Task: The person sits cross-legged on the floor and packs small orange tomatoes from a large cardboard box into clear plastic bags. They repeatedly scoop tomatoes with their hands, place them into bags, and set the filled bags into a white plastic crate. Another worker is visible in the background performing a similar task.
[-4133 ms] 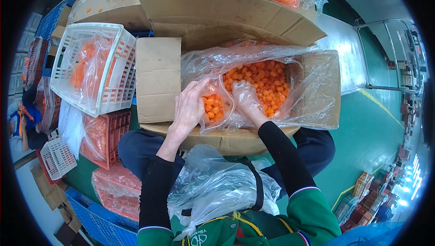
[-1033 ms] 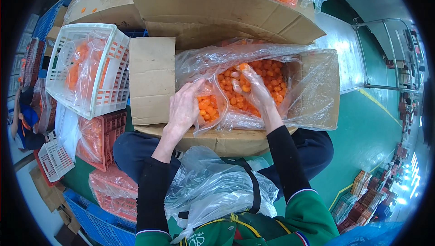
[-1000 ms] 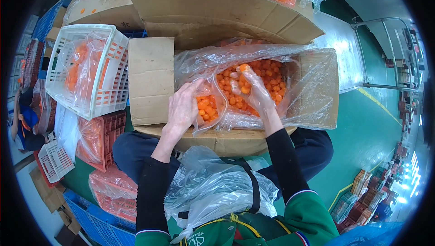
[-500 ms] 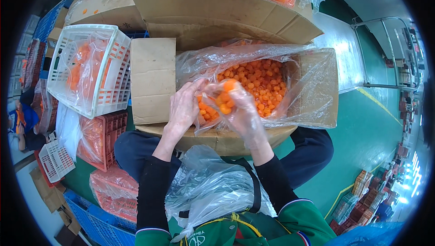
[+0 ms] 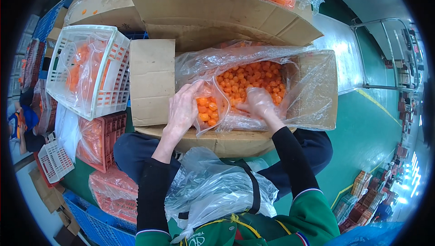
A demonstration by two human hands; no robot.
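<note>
My left hand [image 5: 182, 108] is closed on the edge of a clear plastic bag [image 5: 222, 103] at the left of the open cardboard box [image 5: 312, 89]. Glossy orange balls [image 5: 208, 110], perhaps candied fruit, lie inside that bag. More loose orange balls [image 5: 242, 77] fill the box's clear plastic liner [image 5: 199, 62]. Over to the right, my right hand [image 5: 261, 103], seemingly in a thin clear glove, reaches down among the loose balls. Its fingers curl into them, with the fingertips hidden.
A white plastic crate [image 5: 93, 96] holding bagged orange pieces stands left of the box. Red crates [image 5: 115, 137] and a blue crate [image 5: 97, 219] sit lower left. Raised cardboard flaps [image 5: 222, 12] rise behind the box; a metal-railed trolley [image 5: 342, 51] stands at right.
My right hand has moved right and down from the bag's mouth into the loose balls. The balls it held are out of it. My left hand stays at the bag.
</note>
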